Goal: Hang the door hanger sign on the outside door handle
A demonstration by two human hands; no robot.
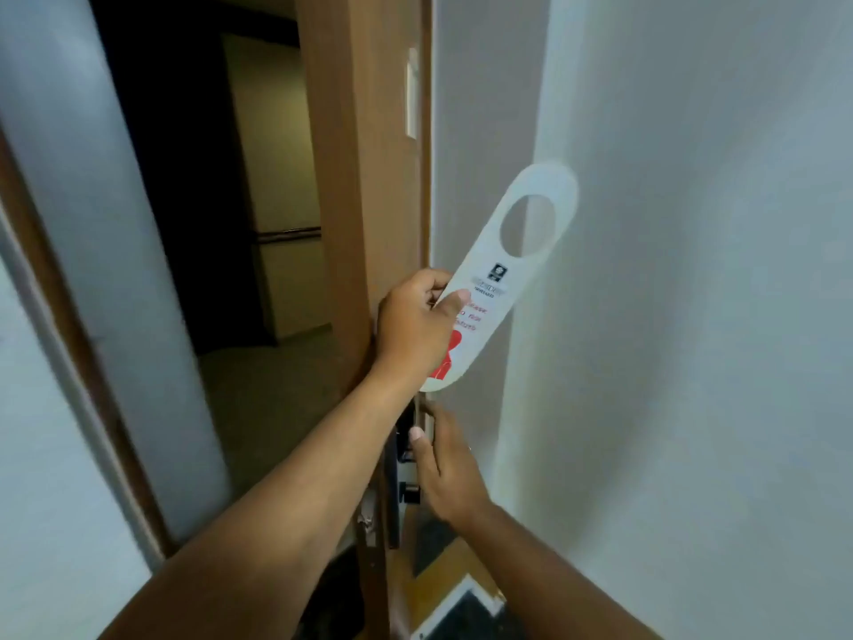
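Note:
My left hand [413,323] grips the lower half of a white door hanger sign [501,274] with red print and a round hole near its top. The sign tilts up to the right, in front of the white wall. Below it, my right hand [445,473] is wrapped around the edge of the brown wooden door [364,177], at the dark lock plate [400,459]. The door stands open, seen edge-on. No door handle shows; the hand and the door edge cover that spot.
A dark corridor [221,200] lies beyond the opening on the left. The brown door frame [74,344] runs down the left side. A white wall [692,316] fills the right. A patterned floor strip [461,607] shows at the bottom.

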